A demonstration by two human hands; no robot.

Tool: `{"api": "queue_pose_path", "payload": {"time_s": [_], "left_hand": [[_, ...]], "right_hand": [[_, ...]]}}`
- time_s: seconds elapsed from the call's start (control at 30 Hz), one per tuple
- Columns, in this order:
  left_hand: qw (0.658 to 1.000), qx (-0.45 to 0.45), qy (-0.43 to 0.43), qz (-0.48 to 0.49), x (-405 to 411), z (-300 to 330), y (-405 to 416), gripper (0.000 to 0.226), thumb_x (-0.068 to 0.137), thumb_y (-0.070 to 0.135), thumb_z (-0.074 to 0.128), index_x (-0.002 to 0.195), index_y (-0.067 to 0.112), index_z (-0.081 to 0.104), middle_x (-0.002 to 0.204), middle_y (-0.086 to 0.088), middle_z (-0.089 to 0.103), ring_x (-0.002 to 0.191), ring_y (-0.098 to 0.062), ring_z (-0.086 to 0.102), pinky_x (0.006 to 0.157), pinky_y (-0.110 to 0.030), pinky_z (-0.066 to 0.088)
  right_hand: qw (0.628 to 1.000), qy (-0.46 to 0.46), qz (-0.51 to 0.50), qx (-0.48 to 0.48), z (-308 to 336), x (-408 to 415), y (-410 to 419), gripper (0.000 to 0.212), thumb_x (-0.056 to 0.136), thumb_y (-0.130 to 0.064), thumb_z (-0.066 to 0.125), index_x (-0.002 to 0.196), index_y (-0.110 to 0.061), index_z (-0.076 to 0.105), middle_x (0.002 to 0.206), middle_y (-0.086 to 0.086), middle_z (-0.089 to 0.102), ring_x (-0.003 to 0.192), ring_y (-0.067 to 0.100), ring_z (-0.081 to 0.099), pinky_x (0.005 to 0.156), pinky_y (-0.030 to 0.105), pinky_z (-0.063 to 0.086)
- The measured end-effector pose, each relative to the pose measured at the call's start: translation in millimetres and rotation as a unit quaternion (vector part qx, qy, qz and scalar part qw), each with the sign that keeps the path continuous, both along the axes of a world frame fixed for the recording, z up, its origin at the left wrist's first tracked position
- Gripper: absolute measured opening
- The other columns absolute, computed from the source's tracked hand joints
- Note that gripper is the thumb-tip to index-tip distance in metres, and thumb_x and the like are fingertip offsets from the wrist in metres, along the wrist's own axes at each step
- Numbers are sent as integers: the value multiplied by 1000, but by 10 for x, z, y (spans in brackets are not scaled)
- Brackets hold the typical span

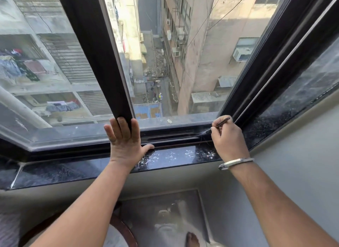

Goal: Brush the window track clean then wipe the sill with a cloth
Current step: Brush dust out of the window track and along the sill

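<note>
My right hand (228, 138) grips a thin dark brush (221, 123), its pale bristles down in the right corner of the black window track (174, 134). My left hand (125, 136) lies flat against the bottom of the sliding sash's dark frame (102, 63), fingers spread, thumb resting at the inner edge of the track. The black polished sill (176, 157) runs below the track and carries white dusty specks between my hands. No cloth is visible.
The window is open between the sash and the right frame (271, 63), with a deep drop to an alley outside. A side sill (300, 92) on the right is dusty. Grey wall (297, 147) lies below the sill; a bare foot (191, 239) shows on the floor.
</note>
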State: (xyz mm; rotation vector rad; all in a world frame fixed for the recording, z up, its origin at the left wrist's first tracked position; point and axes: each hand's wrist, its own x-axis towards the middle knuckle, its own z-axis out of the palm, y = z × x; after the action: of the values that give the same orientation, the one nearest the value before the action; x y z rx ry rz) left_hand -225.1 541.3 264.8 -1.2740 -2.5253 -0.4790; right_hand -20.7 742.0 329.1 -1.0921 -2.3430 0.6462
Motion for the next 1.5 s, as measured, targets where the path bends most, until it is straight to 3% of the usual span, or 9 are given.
{"api": "queue_pose_path", "payload": {"time_s": [0.23, 0.4, 0.57, 0.73, 1.03, 1.2, 1.33, 1.5], "left_hand": [[1000, 0, 12, -1, -24, -27, -6, 165, 50, 72, 83, 146, 12, -37, 147, -13, -51, 137, -38, -44, 110, -54, -29], [1000, 5, 13, 1, -22, -27, -5, 167, 47, 70, 85, 146, 12, -37, 147, -12, -52, 138, -37, -44, 109, -53, -30], [1000, 10, 17, -4, -51, -56, -1, 167, 47, 71, 85, 147, 12, -36, 148, -13, -50, 138, -37, -43, 110, -53, -29], [1000, 10, 26, -2, -61, -74, -10, 167, 48, 73, 83, 146, 11, -36, 148, -13, -51, 138, -38, -43, 110, -53, -29], [998, 22, 52, 2, -112, -176, 10, 158, 55, 71, 81, 150, 8, -29, 152, -17, -44, 141, -40, -38, 112, -55, -25], [999, 18, 52, -3, -106, -155, -5, 166, 47, 73, 84, 149, 10, -32, 150, -15, -47, 139, -39, -40, 111, -54, -28], [999, 11, 52, -2, -68, -106, -11, 167, 46, 75, 83, 147, 10, -34, 149, -15, -49, 139, -38, -42, 110, -54, -28], [999, 2, 40, 0, -56, -80, -15, 167, 47, 76, 82, 146, 10, -36, 149, -15, -49, 138, -39, -43, 110, -54, -29]], "right_hand": [[997, -72, 20, 29, -15, -27, 98, 14, 90, -16, 63, 97, -17, 51, 83, 2, 65, 83, 32, 66, 70, 38, 52], [966, -189, 3, 177, 15, -57, 100, 14, 96, -7, 42, 107, -8, 50, 98, 14, 65, 81, 39, 61, 67, 42, 48], [987, -40, 23, 152, 211, 43, -204, 15, 88, -17, 63, 98, -15, 52, 89, 4, 67, 71, 35, 61, 63, 38, 46], [996, 43, 41, 61, 294, -55, -613, 14, 89, -24, 64, 97, -21, 53, 77, -10, 65, 73, 15, 68, 63, 30, 50], [978, 104, 181, -11, -47, -800, -1138, 12, 89, -11, 65, 98, -8, 59, 86, 3, 71, 76, 27, 69, 64, 39, 53], [982, 62, 176, -4, -193, -745, -933, 13, 89, -13, 64, 100, -13, 56, 85, 1, 71, 75, 26, 68, 60, 29, 43], [983, -5, 173, 54, -272, -378, -607, 15, 88, -11, 63, 97, -16, 53, 83, 2, 68, 70, 31, 64, 57, 33, 43], [990, -69, 27, 120, -236, 130, -17, 18, 86, -2, 60, 93, -17, 54, 85, 5, 65, 74, 36, 60, 60, 35, 42]]}}
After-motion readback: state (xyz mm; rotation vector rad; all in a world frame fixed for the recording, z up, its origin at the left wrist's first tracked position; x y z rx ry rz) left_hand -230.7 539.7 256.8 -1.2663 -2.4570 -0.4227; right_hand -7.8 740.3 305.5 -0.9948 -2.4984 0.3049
